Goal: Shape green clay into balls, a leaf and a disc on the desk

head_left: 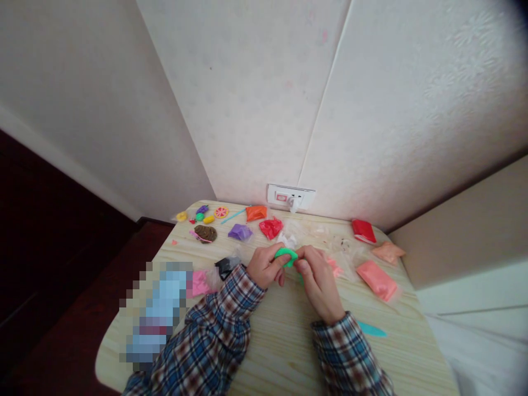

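Note:
A bright green piece of modelling clay (285,254) is pinched between the thumb and fingers of my left hand (266,266), above the middle of the table. My right hand (318,280) is closed at the right end of the same clay, its thumb and fingertips pressed together there. Another bit of green shows just under the right hand, mostly hidden by it. Near my left wrist lie a black packet (224,268) and a pink packet (200,283). A coral-pink piece (335,268) shows beside my right hand.
Purple (240,232), red (271,227) and orange (256,213) clay packets lie toward the wall, with small coloured models (205,234) at back left. More packets (377,279) lie right. A teal clay knife (372,329) rests by my right sleeve. A wall socket (291,197) holds a plug.

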Demonstrator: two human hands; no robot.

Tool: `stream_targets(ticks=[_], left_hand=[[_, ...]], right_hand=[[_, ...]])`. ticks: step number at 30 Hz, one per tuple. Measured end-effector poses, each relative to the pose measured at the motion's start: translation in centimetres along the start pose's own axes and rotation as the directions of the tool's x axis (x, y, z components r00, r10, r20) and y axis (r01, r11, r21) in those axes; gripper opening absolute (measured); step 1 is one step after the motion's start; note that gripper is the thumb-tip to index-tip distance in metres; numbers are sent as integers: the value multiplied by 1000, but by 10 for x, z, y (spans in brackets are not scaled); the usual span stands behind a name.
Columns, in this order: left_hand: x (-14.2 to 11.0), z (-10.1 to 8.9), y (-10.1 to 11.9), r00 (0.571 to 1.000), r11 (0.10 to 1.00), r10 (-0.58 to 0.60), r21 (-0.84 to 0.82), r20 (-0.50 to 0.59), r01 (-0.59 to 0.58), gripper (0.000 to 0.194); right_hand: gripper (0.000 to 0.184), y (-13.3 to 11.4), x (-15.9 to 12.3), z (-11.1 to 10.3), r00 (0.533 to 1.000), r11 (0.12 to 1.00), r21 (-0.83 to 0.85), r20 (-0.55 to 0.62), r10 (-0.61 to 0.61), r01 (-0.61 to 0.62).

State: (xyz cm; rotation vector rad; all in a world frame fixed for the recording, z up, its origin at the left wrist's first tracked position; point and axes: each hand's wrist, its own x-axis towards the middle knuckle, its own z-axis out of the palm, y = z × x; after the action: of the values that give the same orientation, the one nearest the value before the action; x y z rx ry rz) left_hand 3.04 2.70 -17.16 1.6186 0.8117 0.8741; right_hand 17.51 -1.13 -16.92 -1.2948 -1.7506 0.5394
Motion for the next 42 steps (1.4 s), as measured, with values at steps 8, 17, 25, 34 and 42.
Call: stream_targets(ticks=[8, 17, 25, 34, 42], left_hand=[[6, 20, 0, 960, 990, 110, 115, -258, -82, 44], [7, 28, -2, 906, 979, 177, 161, -385, -123, 47], [14, 21, -4, 875, 966, 224, 216, -429, -142, 47], [10, 11, 5, 823, 915, 325, 373, -466, -150, 48], [6, 10, 5, 742, 869, 431, 459, -514, -186, 49]], right_hand=[[33, -9, 15, 9, 986, 998, 55, -167, 16, -7], [34, -11, 22, 21, 941, 990, 109, -336, -52, 94], [30, -17, 29, 20, 948, 985, 150, -316, -32, 83], [42, -8, 22, 24, 973, 874, 470, -113, 201, -126], [46, -12, 28, 27, 987, 861, 498, -53, 153, -106]])
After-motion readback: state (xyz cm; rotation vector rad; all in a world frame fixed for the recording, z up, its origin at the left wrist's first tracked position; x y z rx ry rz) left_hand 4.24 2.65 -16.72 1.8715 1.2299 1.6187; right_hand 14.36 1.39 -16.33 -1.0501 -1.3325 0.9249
